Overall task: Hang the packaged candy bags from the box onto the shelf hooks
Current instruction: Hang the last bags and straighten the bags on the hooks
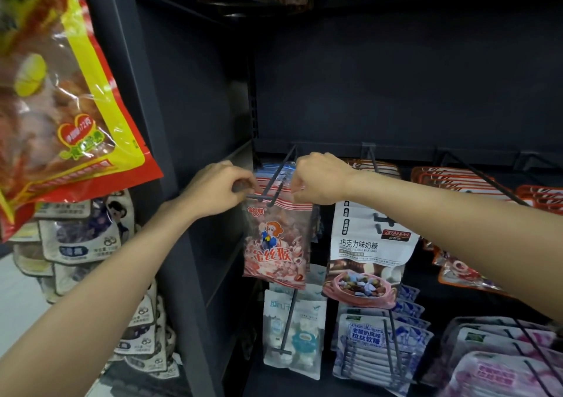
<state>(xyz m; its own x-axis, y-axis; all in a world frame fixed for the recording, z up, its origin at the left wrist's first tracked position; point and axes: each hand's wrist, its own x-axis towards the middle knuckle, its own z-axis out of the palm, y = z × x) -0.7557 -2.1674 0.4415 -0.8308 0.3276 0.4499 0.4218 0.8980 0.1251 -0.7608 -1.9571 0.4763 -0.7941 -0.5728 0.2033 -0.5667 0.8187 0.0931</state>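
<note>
Facing a dark shelf bay [396, 77] with rows of peg hooks. Surroundings first. Upper left: a large red-and-yellow snack bag [61, 98] hangs close to my head and fills that corner. Below it, on the neighbouring section, a stack of pale pouches [79, 241] beside my left forearm. A dark upright post [152, 122] divides that section from the bay I work in.

Just right of my target peg: a white chocolate-milk-candy bag [368, 256] on its own hook, partly crossed by my right forearm. Further right, orange-and-white bags [451, 177] lie stacked along another peg. Lower row: a white-and-blue bag [292, 329] directly beneath the target, blue-print bags [374, 348] next to it, pink ones [499, 366] at far right.

Obstruction: bags already sit on the target hook [275, 183] behind the front one, their tops bunched against the two rods.

Task item: the red candy bag [275, 244] with the cartoon monkey hangs at the front end of that double-rod hook, header strip at the crossbar, body hanging straight down, overlapping the white-and-blue bag below.

Left hand [219, 189]: fingers curled, pinching the bag's top left corner at the crossbar. Right hand [320, 180]: fingers curled, pinching the top right corner of the header. The hook rods run between my two hands. Exact fingertip contact on the right is hidden by my knuckles.
</note>
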